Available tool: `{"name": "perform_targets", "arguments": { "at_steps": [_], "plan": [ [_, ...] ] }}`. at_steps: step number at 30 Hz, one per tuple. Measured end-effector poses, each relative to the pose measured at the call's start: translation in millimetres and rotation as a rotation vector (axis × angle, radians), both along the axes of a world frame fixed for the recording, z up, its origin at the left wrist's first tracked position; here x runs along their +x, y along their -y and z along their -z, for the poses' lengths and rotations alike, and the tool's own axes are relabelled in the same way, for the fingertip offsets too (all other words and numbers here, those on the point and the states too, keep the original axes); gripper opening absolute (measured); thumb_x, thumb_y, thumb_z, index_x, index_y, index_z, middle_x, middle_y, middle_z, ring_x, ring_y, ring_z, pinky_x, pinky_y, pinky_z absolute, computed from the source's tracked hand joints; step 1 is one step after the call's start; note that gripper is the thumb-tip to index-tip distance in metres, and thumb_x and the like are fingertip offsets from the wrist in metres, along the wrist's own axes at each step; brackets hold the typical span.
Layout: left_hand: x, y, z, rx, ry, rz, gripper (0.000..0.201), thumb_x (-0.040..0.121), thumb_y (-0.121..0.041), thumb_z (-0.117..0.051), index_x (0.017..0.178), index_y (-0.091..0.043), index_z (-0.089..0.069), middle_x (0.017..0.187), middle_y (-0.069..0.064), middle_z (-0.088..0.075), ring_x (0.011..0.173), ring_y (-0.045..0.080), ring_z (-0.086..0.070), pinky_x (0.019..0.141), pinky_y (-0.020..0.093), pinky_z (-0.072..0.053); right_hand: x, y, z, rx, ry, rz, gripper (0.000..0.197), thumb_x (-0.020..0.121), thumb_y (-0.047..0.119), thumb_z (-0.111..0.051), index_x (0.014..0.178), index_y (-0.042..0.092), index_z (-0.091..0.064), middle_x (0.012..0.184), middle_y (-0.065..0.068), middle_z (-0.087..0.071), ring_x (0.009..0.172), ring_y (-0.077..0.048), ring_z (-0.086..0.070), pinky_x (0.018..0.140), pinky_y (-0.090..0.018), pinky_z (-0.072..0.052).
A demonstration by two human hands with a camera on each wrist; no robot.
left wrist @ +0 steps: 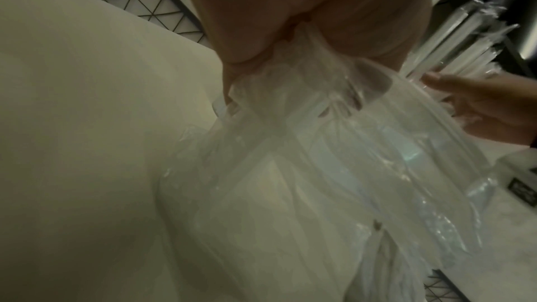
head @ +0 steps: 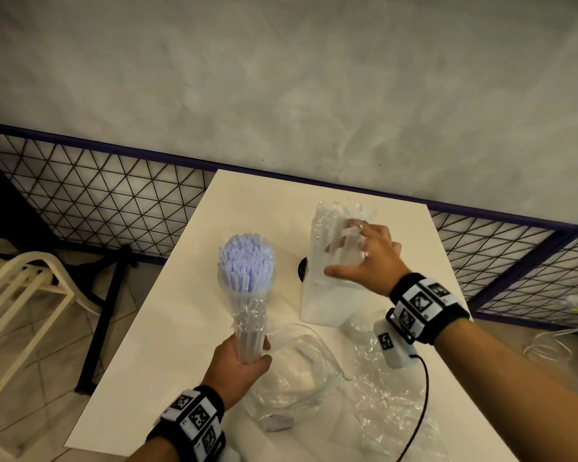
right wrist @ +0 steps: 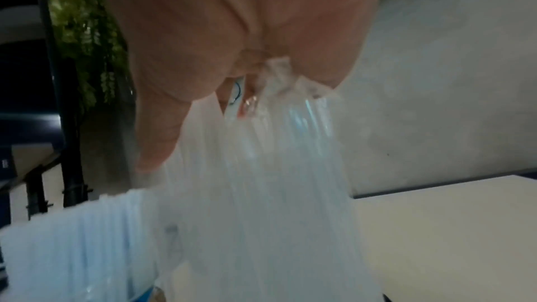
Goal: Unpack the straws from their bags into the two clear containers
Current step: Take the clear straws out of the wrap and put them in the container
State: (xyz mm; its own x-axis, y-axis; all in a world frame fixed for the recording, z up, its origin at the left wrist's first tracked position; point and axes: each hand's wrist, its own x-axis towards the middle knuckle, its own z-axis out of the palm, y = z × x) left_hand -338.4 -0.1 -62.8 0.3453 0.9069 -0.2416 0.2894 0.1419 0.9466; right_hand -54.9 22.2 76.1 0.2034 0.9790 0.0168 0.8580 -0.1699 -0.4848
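Plastic-wrapped straws in both my hands.
My left hand [head: 239, 363] grips a straw bundle [head: 247, 271]; my right hand [head: 369, 255] curls round a bagged pack [head: 336, 235] above the table [head: 167, 328].

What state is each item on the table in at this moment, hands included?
Left hand: grips the straw bundle's lower end.
Straw bundle: upright, bag pushed down, tops bare.
Right hand: holds wrapped straws at the container's mouth.
Tall container: upright on the table, holding wrapped straws.
Empty bags: crumpled, lying flat.
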Motion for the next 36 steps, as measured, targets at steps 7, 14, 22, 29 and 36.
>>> {"name": "perform_targets", "arguments": {
  "at_steps": [7, 14, 22, 29, 36],
  "plan": [
    [-1, 0, 0, -0.02, 0.008, -0.006, 0.016, 0.067, -0.02, -0.074, 0.08, -0.026, -0.069, 0.089, 0.001, -0.073, 0.082, 0.019, -0.067, 0.07, 0.021, -0.05, 13, 12, -22, 0.059, -0.076, -0.136, 0.12, 0.038, 0.06, -0.092, 0.139, 0.052, -0.029, 0.152, 0.023, -0.016, 0.14, -0.015, -0.022, 0.104, -0.045, -0.026],
    [1, -1, -1, -0.023, 0.005, 0.006, 0.018, 0.063, -0.024, -0.073, 0.08, -0.029, -0.068, 0.091, 0.005, -0.073, 0.083, 0.023, -0.067, 0.071, 0.023, -0.051, 13, -4, -43, 0.111, 0.026, -0.317, 0.119, 0.053, 0.041, -0.095, 0.145, 0.05, -0.021, 0.153, 0.024, -0.027, 0.138, -0.007, -0.033, 0.112, -0.053, -0.032],
    [1, -2, -1, -0.01, 0.012, 0.005, 0.02, 0.06, -0.029, -0.071, 0.079, -0.031, -0.068, 0.091, 0.005, -0.073, 0.084, 0.024, -0.067, 0.07, 0.022, -0.051, -10, -40, -37, 0.275, 0.278, -0.512, 0.106, 0.062, 0.064, -0.081, 0.15, 0.034, -0.031, 0.161, 0.008, -0.024, 0.145, -0.017, -0.031, 0.108, -0.037, -0.032],
    [0, -2, 0, -0.004, 0.026, -0.011, 0.02, 0.061, -0.027, -0.071, 0.08, -0.025, -0.069, 0.09, 0.006, -0.073, 0.084, 0.023, -0.068, 0.07, 0.021, -0.051, -10, -35, -12, 0.406, 0.228, -0.311, 0.04, 0.08, 0.028, -0.081, 0.118, 0.023, -0.069, 0.119, 0.001, -0.07, 0.108, -0.021, -0.066, 0.084, -0.043, -0.057],
    [7, -4, 1, -0.01, 0.045, -0.013, 0.019, 0.062, -0.026, -0.071, 0.081, -0.024, -0.068, 0.088, 0.006, -0.072, 0.083, 0.026, -0.067, 0.069, 0.023, -0.052, -25, 3, 34, 0.215, 0.605, -0.346, 0.054, 0.101, 0.045, -0.039, 0.144, 0.015, -0.048, 0.148, -0.005, -0.05, 0.14, -0.024, -0.043, 0.114, -0.041, -0.033]
  ]
}}
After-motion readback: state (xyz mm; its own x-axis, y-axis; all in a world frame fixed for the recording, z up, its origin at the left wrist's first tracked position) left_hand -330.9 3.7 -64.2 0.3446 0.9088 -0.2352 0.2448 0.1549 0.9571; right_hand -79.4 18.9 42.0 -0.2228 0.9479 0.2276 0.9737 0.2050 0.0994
